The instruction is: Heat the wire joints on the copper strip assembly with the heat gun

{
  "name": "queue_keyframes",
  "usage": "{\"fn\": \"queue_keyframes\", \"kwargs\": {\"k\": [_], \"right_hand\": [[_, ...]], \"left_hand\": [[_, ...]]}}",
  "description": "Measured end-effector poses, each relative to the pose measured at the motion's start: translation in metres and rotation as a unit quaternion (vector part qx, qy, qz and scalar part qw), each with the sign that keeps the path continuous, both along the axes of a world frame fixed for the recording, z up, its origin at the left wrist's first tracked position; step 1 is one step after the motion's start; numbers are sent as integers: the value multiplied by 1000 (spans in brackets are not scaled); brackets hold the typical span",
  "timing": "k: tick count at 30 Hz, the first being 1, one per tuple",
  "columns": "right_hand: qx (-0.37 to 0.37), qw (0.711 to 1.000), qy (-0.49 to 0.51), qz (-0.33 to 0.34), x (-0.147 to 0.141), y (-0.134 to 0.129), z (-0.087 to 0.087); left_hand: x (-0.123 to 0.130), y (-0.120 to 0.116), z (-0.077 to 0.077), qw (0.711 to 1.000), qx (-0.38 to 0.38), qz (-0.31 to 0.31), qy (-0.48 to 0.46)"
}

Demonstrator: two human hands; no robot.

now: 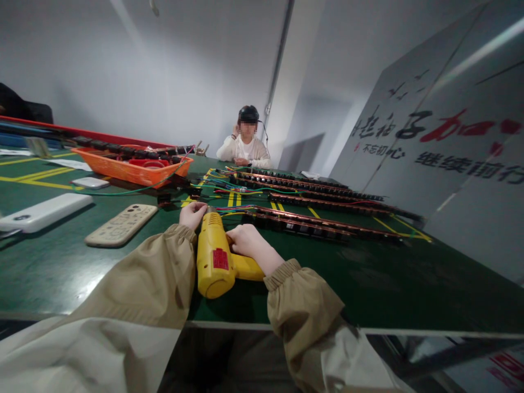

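A yellow heat gun (215,254) with a red label lies on its side before me, nozzle facing away. My right hand (248,240) is closed at its handle (248,268), its fingers partly hidden behind the gun's body. Left of the nozzle, my left hand (193,214) pinches with thumb and forefinger. Thin coloured wires (235,209) run from the nearest long strip (303,225) behind the nozzle to those fingertips, where the nozzle hides part of the grip. That strip is dark with copper-coloured edges and lies on the green table (368,284).
Several similar strips (307,188) with loose wires lie further back. An orange basket (135,169) full of parts stands at the left. Nearer are a phone in a beige case (121,225) and a white device (47,212). Across the table sits a person (245,147).
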State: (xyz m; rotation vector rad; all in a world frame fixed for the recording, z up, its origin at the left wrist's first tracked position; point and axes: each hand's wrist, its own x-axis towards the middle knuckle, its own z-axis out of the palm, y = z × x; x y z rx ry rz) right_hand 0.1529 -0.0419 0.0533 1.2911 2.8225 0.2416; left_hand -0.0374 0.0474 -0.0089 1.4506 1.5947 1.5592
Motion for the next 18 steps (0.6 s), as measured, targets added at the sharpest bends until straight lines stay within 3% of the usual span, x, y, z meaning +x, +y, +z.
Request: {"fn": "queue_keyframes", "kwargs": {"k": [8, 18], "right_hand": [[6, 1000, -6, 4, 0, 1, -2], [3, 1000, -6, 6, 3, 2, -3]], "left_hand": [[4, -11, 10, 992, -11, 47, 118], [4, -14, 14, 992, -11, 44, 119]]}}
